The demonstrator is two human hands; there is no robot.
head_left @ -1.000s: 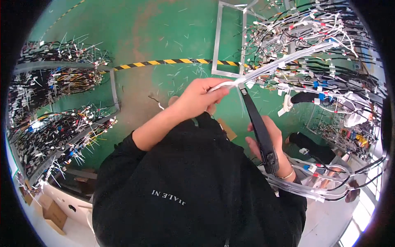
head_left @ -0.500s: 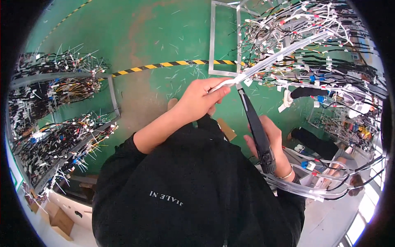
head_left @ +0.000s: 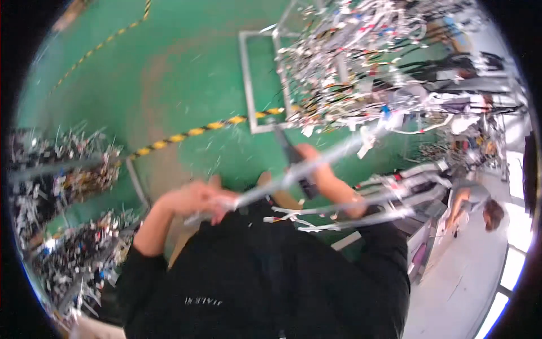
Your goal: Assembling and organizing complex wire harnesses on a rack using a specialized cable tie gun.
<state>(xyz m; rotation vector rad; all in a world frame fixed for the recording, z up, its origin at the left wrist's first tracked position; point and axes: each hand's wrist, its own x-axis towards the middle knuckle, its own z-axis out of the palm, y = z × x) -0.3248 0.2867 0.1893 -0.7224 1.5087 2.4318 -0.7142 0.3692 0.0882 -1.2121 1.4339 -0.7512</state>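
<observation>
A long white-sleeved wire harness (head_left: 344, 150) runs slanting across the front of me, smeared by motion. My left hand (head_left: 192, 199) grips its near end, fingers closed round it. Behind the harness, my right hand (head_left: 324, 179) is wrapped round a black cable tie gun (head_left: 288, 148) with a narrow metal nose. That nose points up and left, apart from the harness. Below my right wrist, more white wire strands (head_left: 339, 209) with connectors cross my forearm; the harness hides part of the right hand.
Racks of hanging wire bundles stand at right (head_left: 344, 79) and left (head_left: 68, 231). A grey metal frame (head_left: 249, 79) juts out at the right rack. A yellow-black floor stripe (head_left: 186, 135) crosses the green floor. Another person (head_left: 474, 198) is at far right.
The view has shifted. My left hand has moved down and left, drawing the harness across me. The cable tie gun's nose has come away from the harness and now lies beyond it.
</observation>
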